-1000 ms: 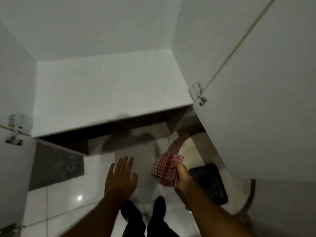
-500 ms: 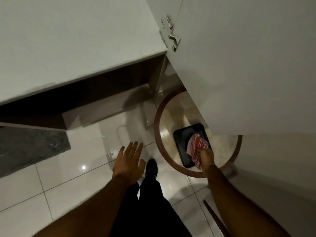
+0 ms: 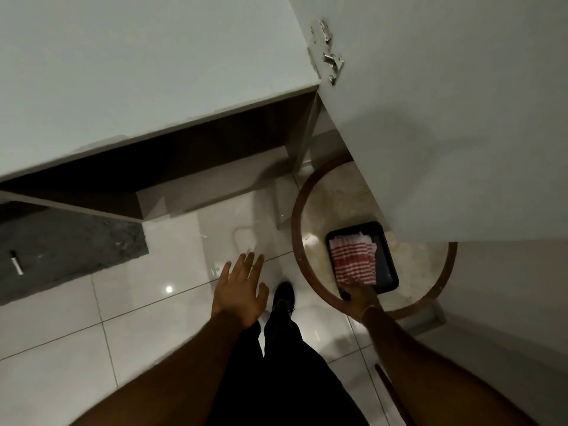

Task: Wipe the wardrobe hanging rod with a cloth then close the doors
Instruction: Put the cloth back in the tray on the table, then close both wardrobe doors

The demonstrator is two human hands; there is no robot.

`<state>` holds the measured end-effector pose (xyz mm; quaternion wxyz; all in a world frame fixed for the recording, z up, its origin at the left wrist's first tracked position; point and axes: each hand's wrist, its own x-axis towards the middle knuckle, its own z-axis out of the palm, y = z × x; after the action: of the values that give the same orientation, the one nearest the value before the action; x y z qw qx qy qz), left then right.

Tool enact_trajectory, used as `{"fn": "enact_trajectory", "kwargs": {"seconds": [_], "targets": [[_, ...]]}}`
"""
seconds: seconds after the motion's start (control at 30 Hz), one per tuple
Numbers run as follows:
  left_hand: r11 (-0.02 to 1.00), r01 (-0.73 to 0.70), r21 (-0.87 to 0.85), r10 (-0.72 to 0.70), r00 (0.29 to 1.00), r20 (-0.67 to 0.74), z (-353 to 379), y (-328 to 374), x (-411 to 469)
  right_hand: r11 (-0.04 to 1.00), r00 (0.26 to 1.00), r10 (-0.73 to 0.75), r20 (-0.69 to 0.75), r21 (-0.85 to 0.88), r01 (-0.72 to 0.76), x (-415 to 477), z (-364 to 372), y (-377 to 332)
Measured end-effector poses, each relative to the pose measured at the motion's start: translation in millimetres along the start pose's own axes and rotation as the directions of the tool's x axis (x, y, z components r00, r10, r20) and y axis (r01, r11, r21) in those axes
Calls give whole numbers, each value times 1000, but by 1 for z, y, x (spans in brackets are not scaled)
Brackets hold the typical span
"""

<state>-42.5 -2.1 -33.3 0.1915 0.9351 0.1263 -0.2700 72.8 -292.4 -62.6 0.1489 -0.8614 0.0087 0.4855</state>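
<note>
The red and white checked cloth (image 3: 353, 256) lies spread flat in a black tray (image 3: 386, 259) on a round wooden-rimmed table (image 3: 295, 238). My right hand (image 3: 360, 296) is at the tray's near edge, fingers stretched out and touching the cloth's near end. My left hand (image 3: 240, 289) hovers over the floor tiles, fingers apart and holding nothing. The white wardrobe door (image 3: 445, 112) stands open at the right, above the table, with a metal hinge (image 3: 333, 64) at its inner edge. The hanging rod is out of view.
The white wardrobe bottom panel (image 3: 138, 72) fills the upper left, with a dark gap beneath it. A black marker (image 3: 15, 262) lies on a dark grey floor patch at the left. My dark trouser legs and shoe (image 3: 284, 298) stand on glossy white tiles.
My view has tilted down from the wardrobe to the floor. My right hand carried the bunched cloth down to the tray, where it now lies flat. My left hand stayed open.
</note>
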Motion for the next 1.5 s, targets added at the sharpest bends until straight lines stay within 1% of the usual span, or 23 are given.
{"fn": "enact_trajectory", "kwargs": {"seconds": [0.03,0.1,0.17,0.23,0.3,0.37,0.47,0.53,0.67,0.77,0.9,0.93,1.0,1.1,1.17,1.23,1.3,1.4,1.5], "targets": [[1000,19,9,-18,1000,-12,-1,-2,-4,989,998,-65,-1,-135,64,-3,4,-7],[998,61,7,-61,997,-44,-6,-7,-10,919,983,-182,-35,-360,158,-3,6,-30],[995,99,-2,-99,993,-67,-12,-10,-13,839,948,-307,-85,-495,227,-5,4,-62],[990,138,-10,-139,986,-97,-23,-13,-16,798,908,-396,-137,-540,267,-8,-2,-101],[986,168,-17,-169,978,-123,-33,-15,-14,766,875,-460,-152,-566,305,-11,-11,-139],[981,193,-15,-193,967,-164,-46,-19,-17,738,824,-535,-187,-577,349,-17,-18,-172],[975,219,-45,-223,946,-237,-72,-27,-19,652,746,-639,-187,-645,397,-25,-34,-213],[971,230,-73,-241,918,-314,-98,-33,-24,611,688,-696,-207,-674,416,-36,-49,-239],[968,245,-48,-236,840,-489,-170,-46,-36,568,566,-779,-271,-686,454,-66,-89,-305],[961,276,-24,-234,764,-601,-234,-56,-45,498,429,-847,-315,-754,429,-93,-125,-359],[940,340,9,-216,617,-756,-341,-60,-63,453,218,-892,-397,-796,403,-154,-181,-446],[938,347,12,-210,593,-777,-365,-60,-66,445,180,-895,-407,-805,392,-168,-194,-465],[933,359,20,-182,521,-834,-419,-58,-81,417,77,-905,-419,-833,363,-206,-219,-500],[930,367,24,-140,413,-900,-494,-51,-102,397,-42,-900,-434,-855,334,-259,-255,-546],[929,368,28,-102,328,-939,-541,-44,-123,396,-153,-878,-454,-868,301,-298,-277,-570],[928,371,30,-73,260,-963,-579,-38,-143,408,-251,-842,-478,-868,282,-333,-297,-591],[923,383,42,-43,210,-977,-607,-33,-159,425,-318,-808,-496,-864,268,-361,-312,-606],[916,396,54,-12,160,-987,-635,-29,-179,446,-394,-760,-517,-856,263,-391,-327,-620],[925,377,40,-7,122,-992,-653,-25,-190,455,-444,-720,-534,-845,280,-412,-335,-623]]}}
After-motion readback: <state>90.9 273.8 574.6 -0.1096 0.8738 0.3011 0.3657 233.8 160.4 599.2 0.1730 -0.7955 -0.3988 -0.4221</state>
